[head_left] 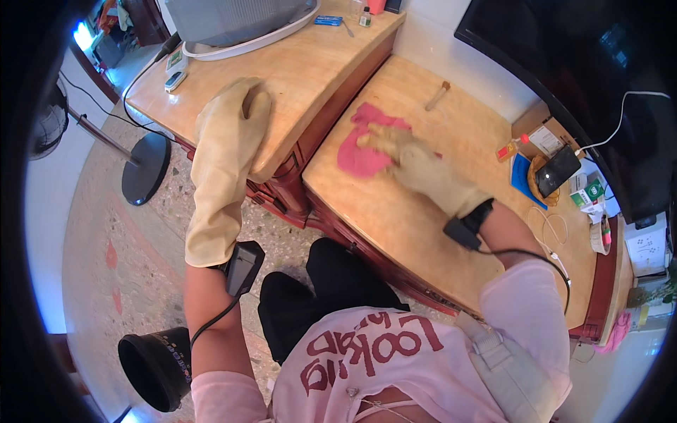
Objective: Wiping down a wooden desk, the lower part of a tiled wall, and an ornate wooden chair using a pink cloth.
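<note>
Over on the lower tabletop (352, 204), I see a pink cloth (361, 163) spread under the gloved right hand (402, 151); whether its grip clamps the fabric, I can't tell. The gloved left hand (236, 113) rests on the higher tabletop (307, 77), its grip equally unclear to me.

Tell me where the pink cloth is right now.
In the head view, the pink cloth lies slightly right of centre in the upper half, on the lower wooden tabletop, partly under the person's gloved right grip.
</note>
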`<state>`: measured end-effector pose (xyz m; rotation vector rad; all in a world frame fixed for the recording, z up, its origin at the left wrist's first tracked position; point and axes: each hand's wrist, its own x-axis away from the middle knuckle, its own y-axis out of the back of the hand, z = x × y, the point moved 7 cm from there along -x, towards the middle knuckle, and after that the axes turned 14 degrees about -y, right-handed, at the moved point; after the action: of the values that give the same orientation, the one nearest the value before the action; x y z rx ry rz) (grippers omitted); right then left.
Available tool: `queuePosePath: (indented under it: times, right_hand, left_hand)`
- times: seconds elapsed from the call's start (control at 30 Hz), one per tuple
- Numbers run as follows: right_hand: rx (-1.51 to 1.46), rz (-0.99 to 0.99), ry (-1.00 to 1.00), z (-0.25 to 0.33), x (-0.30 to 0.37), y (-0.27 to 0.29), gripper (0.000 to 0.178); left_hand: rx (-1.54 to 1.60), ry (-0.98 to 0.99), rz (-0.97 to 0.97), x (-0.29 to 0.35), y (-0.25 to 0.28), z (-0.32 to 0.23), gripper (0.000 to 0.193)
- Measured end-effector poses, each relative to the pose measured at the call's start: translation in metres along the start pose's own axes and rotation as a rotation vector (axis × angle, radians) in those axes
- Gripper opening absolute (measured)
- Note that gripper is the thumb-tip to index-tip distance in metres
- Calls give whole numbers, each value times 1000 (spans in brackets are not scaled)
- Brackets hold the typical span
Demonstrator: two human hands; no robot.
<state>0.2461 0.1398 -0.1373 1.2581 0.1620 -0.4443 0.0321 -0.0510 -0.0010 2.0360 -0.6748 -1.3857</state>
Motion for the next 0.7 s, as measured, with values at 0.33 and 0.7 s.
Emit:
queuePosePath:
  times: [0.33, 0.7]
  right_hand:
    - [192, -98, -851, -137, -128, -2, 52]
    - [170, 123, -79, 97, 75, 7, 66]
  left_hand:
    - [22, 52, 55, -1, -4, -2, 36]
    - [74, -7, -9, -5, -8, 7, 37]
